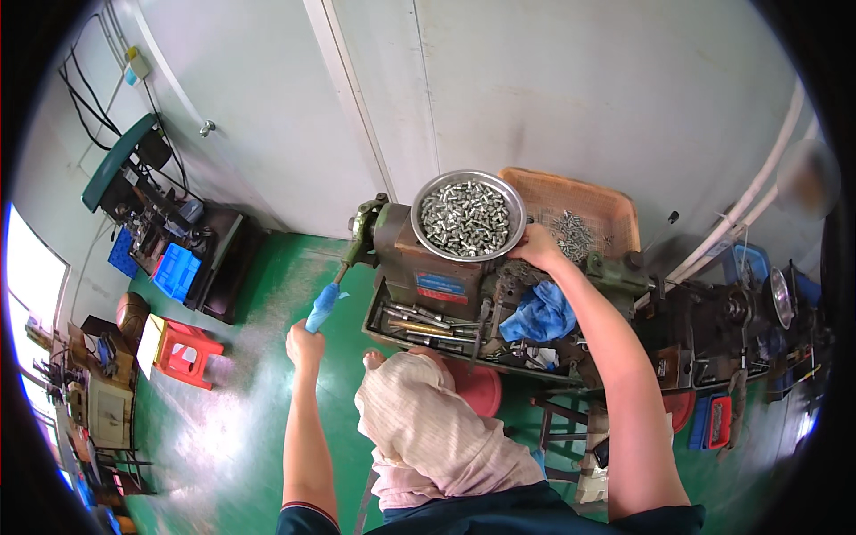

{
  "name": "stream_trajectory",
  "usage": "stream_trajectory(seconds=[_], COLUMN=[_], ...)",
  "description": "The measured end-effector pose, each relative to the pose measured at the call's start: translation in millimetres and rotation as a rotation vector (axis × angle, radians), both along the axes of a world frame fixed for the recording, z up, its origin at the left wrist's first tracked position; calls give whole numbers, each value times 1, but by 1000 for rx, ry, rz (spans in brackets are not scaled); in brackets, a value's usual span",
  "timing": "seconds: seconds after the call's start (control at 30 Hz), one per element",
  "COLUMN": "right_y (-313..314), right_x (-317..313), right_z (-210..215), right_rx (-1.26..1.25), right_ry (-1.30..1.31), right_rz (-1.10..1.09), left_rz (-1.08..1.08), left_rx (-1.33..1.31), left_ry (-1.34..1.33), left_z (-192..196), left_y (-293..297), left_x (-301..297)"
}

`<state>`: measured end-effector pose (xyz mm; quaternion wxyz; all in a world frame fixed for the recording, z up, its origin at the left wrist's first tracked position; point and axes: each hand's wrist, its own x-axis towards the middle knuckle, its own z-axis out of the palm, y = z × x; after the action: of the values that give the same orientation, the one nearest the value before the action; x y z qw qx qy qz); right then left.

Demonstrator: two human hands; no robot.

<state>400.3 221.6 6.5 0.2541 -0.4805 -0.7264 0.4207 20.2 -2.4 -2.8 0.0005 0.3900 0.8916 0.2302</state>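
We sat before a small, oily green-and-brown metal bench machine (419, 267), our knee under a pale striped cloth (428, 428) below it. Our left hand (305, 343) was closed in a fist around the lower end of the machine's long lever, whose grip was wrapped in light blue cloth (323, 308); the wrapping probably served to cushion the palm and stop it slipping on bare metal. The arm was stretched out, since the lever stood off the machine's left side.

Our right hand (538, 245) rested at the right rim of a round, shallow steel bowl (512, 198) heaped with small silver cylindrical metal parts (465, 218). Its fingers curled down over the machine just beside the rim; whether they pinched a part we could not tell. The bowl sat on top of the machine, so the parts lay within easy reach of that hand.

Behind the bowl an orange plastic tray (615, 209) held a scatter of similar small pieces (571, 234). A crumpled blue rag (542, 314) lay below our right forearm, beside loose steel rods and tools (423, 323) in the machine's tray. A red plastic stool (185, 352) stood on the green floor (250, 419) to our left.
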Motion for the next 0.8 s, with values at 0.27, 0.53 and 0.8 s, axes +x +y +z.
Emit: stream_trajectory(seconds=[0.27,0.53,0.8], right_y=[30,-26,-121], right_x=[93,244,258], right_z=[44,51,64], right_rx=[387,386,379], right_ry=[-716,-1087,-1159], right_rz=[-401,-656,-677], left_rz=[21,4,-44], left_rx=[-56,-42,-22], left_ry=[-30,-64,-73], left_z=[-1,-5,-6], left_y=[3,1,0], left_x=[-20,-25,-28])
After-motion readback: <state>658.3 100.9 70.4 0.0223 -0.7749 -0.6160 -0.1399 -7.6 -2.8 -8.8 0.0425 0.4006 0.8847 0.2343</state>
